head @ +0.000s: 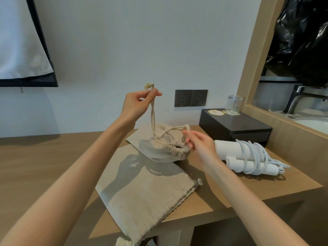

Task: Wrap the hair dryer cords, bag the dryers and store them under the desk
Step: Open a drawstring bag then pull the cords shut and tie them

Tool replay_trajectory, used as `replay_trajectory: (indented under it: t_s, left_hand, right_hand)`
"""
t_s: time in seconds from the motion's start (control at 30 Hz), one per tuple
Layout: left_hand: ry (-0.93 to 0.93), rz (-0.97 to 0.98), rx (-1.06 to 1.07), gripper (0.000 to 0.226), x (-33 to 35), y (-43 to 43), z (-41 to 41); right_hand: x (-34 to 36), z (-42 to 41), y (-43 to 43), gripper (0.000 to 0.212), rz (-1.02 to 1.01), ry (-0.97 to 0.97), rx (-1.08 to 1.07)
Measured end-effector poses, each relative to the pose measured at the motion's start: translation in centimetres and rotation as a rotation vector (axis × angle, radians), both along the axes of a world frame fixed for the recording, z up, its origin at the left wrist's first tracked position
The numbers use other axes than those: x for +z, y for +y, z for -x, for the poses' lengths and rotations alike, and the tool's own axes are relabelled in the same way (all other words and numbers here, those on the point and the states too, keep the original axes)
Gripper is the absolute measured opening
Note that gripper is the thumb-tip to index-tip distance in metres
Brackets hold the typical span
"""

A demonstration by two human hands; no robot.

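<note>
A filled beige drawstring bag (pixel 159 148) lies on the wooden desk (pixel 44 166), its mouth gathered nearly closed and facing right. My left hand (pixel 137 105) is raised above it and pinches the knotted end of the drawstring (pixel 153 112), pulled taut upward. My right hand (pixel 199 144) is at the bag's gathered mouth, fingers pinching the other cord loop there. A white hair dryer (pixel 245 157) with its white cord coiled around it lies on the desk to the right. An empty flat beige bag (pixel 142 197) lies in front, over the desk's edge.
A black box (pixel 237 126) at the back right carries an upturned glass (pixel 233 104) and a coaster. Wall sockets (pixel 190 98) sit behind. A wooden partition (pixel 252 71) with a sink and tap stands at right. A dark-framed screen (pixel 26 50) hangs at left.
</note>
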State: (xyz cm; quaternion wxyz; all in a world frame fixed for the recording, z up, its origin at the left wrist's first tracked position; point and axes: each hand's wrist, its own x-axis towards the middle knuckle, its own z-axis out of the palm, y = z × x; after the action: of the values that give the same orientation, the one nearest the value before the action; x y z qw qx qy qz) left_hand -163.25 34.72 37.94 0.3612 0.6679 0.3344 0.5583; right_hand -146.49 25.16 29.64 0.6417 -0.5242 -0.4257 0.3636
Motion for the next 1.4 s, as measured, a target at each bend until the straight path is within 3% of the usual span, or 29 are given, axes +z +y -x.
replay_trajectory:
  t_s: [0.07, 0.13, 0.2, 0.27, 0.47, 0.63, 0.83, 0.9, 1.0, 1.13, 1.27, 1.4]
  left_hand:
    - [-0.013, 0.006, -0.086, 0.019, 1.0, -0.7, -0.7]
    - [-0.05, 0.043, -0.208, 0.02, 1.9, -1.3, -1.4]
    - [-0.032, 0.045, -0.288, 0.021, 2.7, -1.9, -2.3]
    - [-0.006, 0.02, -0.346, 0.021, 3.1, -2.5, -3.2]
    - [0.12, 0.023, -0.475, 0.023, 2.9, -3.2, -5.0]
    - [0.452, -0.069, -0.382, 0.046, 0.6, -2.6, -3.1]
    - [0.826, -0.105, -0.252, 0.059, -2.7, -3.4, 0.0]
    - [0.865, -0.113, -0.254, 0.044, -3.5, -3.6, 0.2]
    - [0.855, -0.276, -0.184, 0.014, -4.0, -3.8, 0.6]
    - [0.771, -0.432, -0.118, 0.021, -3.6, -4.9, 1.2]
    - [0.611, -0.397, -0.238, 0.023, -3.8, -5.7, 1.6]
    - [0.697, -0.339, -0.368, 0.026, -5.2, -6.1, 1.3]
  right_hand:
    - [0.6, 1.1, 0.0, 0.018, -0.036, -0.417, -0.007]
    - [1.2, 2.0, 0.1, 0.019, -0.059, -0.68, 0.031]
    - [1.6, 2.4, 0.1, 0.022, -0.07, -0.838, 0.083]
    - [1.7, 2.4, 0.0, 0.023, -0.063, -0.865, 0.165]
    - [1.2, 2.2, -0.4, 0.021, -0.027, -0.586, 0.231]
    - [1.7, 1.0, -0.7, 0.038, 0.006, -0.415, 0.195]
    - [2.2, -0.2, -0.6, 0.026, 0.041, -0.392, 0.186]
    - [2.6, -0.3, -0.7, 0.023, 0.058, -0.416, 0.19]
    - [2.8, -0.5, -0.6, 0.022, 0.074, -0.413, 0.181]
    - [3.0, -0.9, -0.4, 0.023, 0.173, -0.232, 0.198]
    - [3.1, -1.3, -0.3, 0.022, 0.264, -0.106, 0.287]
    - [3.5, -1.5, -0.5, 0.015, 0.305, -0.046, 0.305]
